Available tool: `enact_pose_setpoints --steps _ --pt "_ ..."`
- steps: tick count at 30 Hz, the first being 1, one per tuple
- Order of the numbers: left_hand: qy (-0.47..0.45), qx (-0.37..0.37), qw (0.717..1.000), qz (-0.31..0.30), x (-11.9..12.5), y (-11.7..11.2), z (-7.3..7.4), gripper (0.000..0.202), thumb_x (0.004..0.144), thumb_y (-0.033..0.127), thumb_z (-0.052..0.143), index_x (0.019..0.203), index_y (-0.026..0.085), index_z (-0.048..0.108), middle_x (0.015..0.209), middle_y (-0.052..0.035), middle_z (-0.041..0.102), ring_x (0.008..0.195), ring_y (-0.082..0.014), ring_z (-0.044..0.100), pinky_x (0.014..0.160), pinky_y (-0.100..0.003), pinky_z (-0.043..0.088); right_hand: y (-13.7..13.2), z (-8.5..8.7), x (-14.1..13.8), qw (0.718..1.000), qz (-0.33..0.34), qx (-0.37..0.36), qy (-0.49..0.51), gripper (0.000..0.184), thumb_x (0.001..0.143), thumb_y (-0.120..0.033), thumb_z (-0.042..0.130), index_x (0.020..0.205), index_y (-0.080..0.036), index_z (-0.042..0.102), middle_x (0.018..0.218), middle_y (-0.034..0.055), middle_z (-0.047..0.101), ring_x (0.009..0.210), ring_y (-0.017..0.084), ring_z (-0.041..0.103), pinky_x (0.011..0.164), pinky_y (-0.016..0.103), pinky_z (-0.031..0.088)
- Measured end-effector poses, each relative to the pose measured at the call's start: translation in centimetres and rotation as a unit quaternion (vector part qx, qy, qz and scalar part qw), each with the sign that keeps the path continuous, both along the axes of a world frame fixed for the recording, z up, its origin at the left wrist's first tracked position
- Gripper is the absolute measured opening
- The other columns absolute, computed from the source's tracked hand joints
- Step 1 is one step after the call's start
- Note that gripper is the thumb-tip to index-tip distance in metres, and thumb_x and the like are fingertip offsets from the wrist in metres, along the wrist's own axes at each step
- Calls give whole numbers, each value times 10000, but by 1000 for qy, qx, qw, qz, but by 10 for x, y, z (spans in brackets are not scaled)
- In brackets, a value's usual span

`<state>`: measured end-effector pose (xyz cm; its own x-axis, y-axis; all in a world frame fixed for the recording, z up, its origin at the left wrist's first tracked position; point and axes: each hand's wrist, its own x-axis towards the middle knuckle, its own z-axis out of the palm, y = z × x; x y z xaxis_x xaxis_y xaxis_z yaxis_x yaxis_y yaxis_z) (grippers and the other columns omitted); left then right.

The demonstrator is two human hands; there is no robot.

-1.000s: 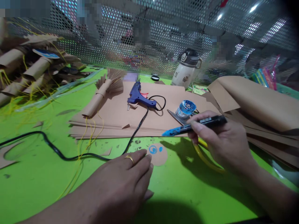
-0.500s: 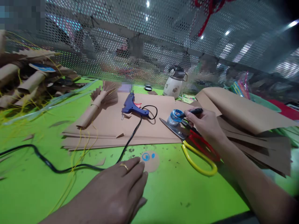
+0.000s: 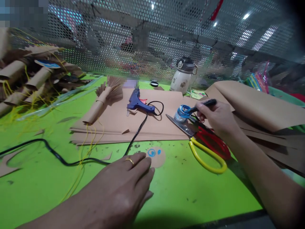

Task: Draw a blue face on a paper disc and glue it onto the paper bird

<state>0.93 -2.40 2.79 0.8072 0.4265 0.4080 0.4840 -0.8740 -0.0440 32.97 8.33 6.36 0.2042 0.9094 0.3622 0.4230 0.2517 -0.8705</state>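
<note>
My right hand (image 3: 218, 116) grips a black-handled paintbrush (image 3: 205, 105), whose tip is inside a small jar of blue paint (image 3: 183, 113). The jar stands on the brown paper beside the scissors (image 3: 182, 125), which have one yellow and one red handle and lie under my right hand. Palm down on the green table, my left hand (image 3: 130, 181) has its fingers stretched out at the left edge of a round brown paper disc (image 3: 158, 157). Two blue painted marks show on the disc, one a ring and one a small spot.
A blue glue gun (image 3: 140, 103) and a rolled paper piece with pleated fans (image 3: 100, 103) lie on stacked brown paper (image 3: 114, 127). Behind stands a bottle (image 3: 182, 78). Folded paper (image 3: 257, 105) is at right, paper rolls (image 3: 38, 78) at left. A black cord (image 3: 51, 151) crosses the table.
The brush handle has tilted slightly, with its tip still in the paint jar. My left hand stays by the disc. The whole view has shifted a little.
</note>
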Motion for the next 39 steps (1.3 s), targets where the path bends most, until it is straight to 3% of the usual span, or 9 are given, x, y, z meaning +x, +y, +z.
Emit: enact_pose_setpoints --steps 3,5,10,14,18,22,31,35,39 --pt "-10 3 1000 -3 3 3 0 198 1029 224 599 966 112 750 990 -147 762 966 -303 691 837 -425 615 0 0 0 999 17 -26 -23 302 803 -445 858 781 -183 710 608 -2 635 498 133 548 461 282 457" --pt "-11 2 1000 2 4 4 1 203 1035 219 597 972 112 757 993 -140 765 987 -297 689 872 -421 607 -2 5 3 1000 10 10 -14 281 830 -436 840 802 -187 714 608 -5 636 500 133 549 471 290 465" --pt "-31 14 999 -6 2 3 1 211 1047 221 579 1016 122 762 1055 -127 786 1039 -284 693 939 -415 598 -23 31 4 993 -28 108 38 178 905 -318 793 771 -233 713 633 9 633 531 152 550 495 326 447" --pt "-30 16 999 -7 -1 2 -2 242 1063 237 546 1048 129 762 1088 -108 800 1039 -282 706 943 -414 604 -53 47 -14 987 11 103 125 214 936 -224 727 730 -270 693 587 -9 585 508 169 547 433 323 409" --pt "-22 4 1000 -4 -4 1 -4 228 1055 247 551 1095 142 749 1136 -91 802 1040 -294 713 872 -417 618 -74 39 -37 992 99 6 81 88 941 -256 736 857 -233 743 633 8 687 520 167 632 462 286 503" --pt "-13 -28 1000 2 -7 2 -6 213 1022 235 588 1161 151 726 1169 -91 794 1059 -291 716 884 -410 614 -76 25 -51 982 172 -78 -13 137 930 -288 727 828 -197 714 628 3 682 504 144 621 474 254 517" --pt "-50 -32 998 24 4 1 -1 319 1009 126 408 1065 189 715 1030 -16 817 893 -262 758 797 -402 624 -73 14 -60 969 216 -90 -80 60 897 -184 676 847 -191 710 647 -21 659 553 121 605 533 223 499" --pt "-39 -33 999 13 2 3 -1 297 975 138 430 1085 174 705 1064 -38 815 924 -285 762 795 -417 630 -73 12 -60 964 229 -108 -82 57 908 -193 672 861 -186 704 635 -31 641 546 113 589 528 214 485" --pt "10 -67 998 12 -4 2 -5 334 981 117 414 1163 155 692 1165 -54 797 1082 -311 723 903 -443 615 -73 11 -61 962 234 -118 -79 53 921 -211 677 884 -184 704 643 -30 641 554 114 589 533 214 486"
